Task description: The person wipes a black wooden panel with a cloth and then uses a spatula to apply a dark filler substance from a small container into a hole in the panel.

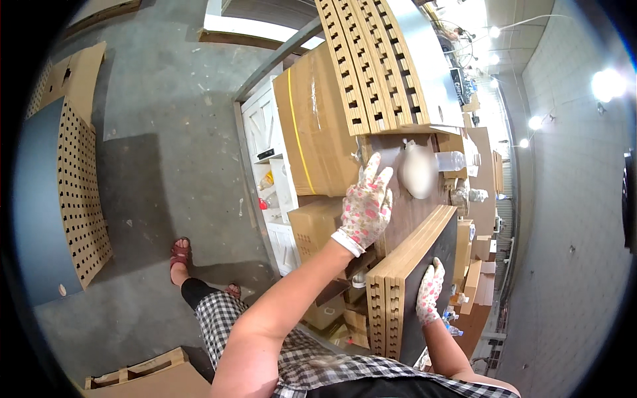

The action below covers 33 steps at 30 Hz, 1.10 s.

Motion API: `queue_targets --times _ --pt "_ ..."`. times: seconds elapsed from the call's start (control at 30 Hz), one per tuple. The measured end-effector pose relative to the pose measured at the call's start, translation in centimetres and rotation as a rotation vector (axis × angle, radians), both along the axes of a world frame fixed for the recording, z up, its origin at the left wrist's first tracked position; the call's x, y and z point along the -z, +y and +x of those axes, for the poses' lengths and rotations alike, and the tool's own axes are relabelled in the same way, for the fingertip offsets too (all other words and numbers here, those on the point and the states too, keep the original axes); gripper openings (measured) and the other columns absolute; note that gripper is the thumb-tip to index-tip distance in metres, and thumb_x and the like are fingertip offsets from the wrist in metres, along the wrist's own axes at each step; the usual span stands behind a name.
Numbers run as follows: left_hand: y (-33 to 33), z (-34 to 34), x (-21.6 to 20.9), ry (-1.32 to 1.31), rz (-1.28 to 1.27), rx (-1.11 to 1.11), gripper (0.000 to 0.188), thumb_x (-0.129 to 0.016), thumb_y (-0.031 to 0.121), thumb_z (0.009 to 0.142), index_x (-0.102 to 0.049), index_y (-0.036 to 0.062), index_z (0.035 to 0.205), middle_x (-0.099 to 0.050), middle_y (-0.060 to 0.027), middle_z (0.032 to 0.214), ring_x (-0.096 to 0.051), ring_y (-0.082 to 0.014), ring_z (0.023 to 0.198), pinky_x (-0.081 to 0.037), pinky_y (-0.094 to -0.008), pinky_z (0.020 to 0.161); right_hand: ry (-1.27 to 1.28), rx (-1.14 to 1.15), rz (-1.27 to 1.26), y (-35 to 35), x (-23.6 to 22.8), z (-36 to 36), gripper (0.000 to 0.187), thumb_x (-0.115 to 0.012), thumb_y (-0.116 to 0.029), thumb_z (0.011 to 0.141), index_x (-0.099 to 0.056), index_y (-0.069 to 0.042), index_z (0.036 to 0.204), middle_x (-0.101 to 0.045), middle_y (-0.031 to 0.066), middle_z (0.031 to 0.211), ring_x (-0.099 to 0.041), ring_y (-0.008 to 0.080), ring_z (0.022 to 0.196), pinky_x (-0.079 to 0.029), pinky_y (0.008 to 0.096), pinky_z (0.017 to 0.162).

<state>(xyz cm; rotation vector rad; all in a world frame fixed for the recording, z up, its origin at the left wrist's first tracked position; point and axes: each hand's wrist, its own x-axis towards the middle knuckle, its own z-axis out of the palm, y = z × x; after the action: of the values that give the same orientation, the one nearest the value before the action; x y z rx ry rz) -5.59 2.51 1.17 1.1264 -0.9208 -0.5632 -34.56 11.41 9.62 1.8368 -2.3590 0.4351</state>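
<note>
Resting flat against the dark face of a short stack of boards (409, 298), our right hand (431, 292) is open, its fingers straight and close together, and it grips nothing that we can see. That stack stands to the right of our left hand (367, 205), with its long edges slanting up and to the right, away from our body, and its slotted end turned toward us. Of our two hands, the right is the nearer, since it touches the stack; the left is apart from it, with bare brown counter (405, 215) between. Our left hand is raised with some fingers extended and parted, the others bent; we cannot tell whether it pinches anything thin. Beyond its fingertips stands a taller stack of slotted boards (378, 66), with a big cardboard box (318, 126) just beside it. A clear bottle (451, 161) is farther right, past a pale rounded thing (418, 174) too blurred to name.
</note>
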Motion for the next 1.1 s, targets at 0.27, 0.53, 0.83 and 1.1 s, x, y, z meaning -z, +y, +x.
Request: queue_targets --times 0.27,0.53,0.83,1.1 --pt "5.9 -1.3 -1.2 -0.076 0.015 0.421 0.044 -0.058 0.029 0.092 -0.054 0.0014 0.126 -0.057 -0.0197 0.126 -0.056 -0.0351 0.115 -0.044 -0.0417 0.099 0.064 -0.067 -0.012 0.0 0.0 0.3 0.037 -0.048 -0.016 0.096 -0.05 0.001 0.129 -0.052 0.0177 0.131 -0.048 0.0313 0.123 -0.035 0.0381 0.107" --pt "9.6 -4.9 -2.8 -0.257 0.14 0.782 0.052 -0.058 0.034 0.091 -0.051 0.0008 0.129 -0.057 -0.02 0.126 -0.055 -0.0337 0.117 -0.043 -0.0409 0.099 0.009 -0.157 -0.01 -0.4 0.2 0.4 0.039 -0.051 -0.016 0.094 -0.052 0.002 0.128 -0.051 0.0181 0.133 -0.045 0.0321 0.126 -0.032 0.0399 0.109" --pt "9.7 -5.0 -3.8 -0.262 0.319 0.963 0.044 -0.047 0.024 0.097 -0.047 0.0049 0.136 -0.056 -0.0156 0.128 -0.055 -0.0262 0.118 -0.042 -0.0349 0.1 0.131 -0.347 -0.145 -0.2 0.7 0.8 0.039 -0.059 -0.018 0.089 -0.055 -0.001 0.124 -0.053 0.0161 0.13 -0.047 0.0346 0.121 -0.036 0.0441 0.104" --pt "5.0 4.6 -3.2 0.217 0.25 0.487 0.033 -0.046 0.018 0.1 -0.056 0.0014 0.127 -0.064 -0.0082 0.111 -0.062 -0.0177 0.097 -0.05 -0.0308 0.088 0.096 -0.265 -0.129 0.1 0.4 1.2 0.042 -0.06 -0.021 0.087 -0.055 -0.005 0.126 -0.052 0.0139 0.133 -0.044 0.0367 0.126 -0.032 0.0468 0.108"
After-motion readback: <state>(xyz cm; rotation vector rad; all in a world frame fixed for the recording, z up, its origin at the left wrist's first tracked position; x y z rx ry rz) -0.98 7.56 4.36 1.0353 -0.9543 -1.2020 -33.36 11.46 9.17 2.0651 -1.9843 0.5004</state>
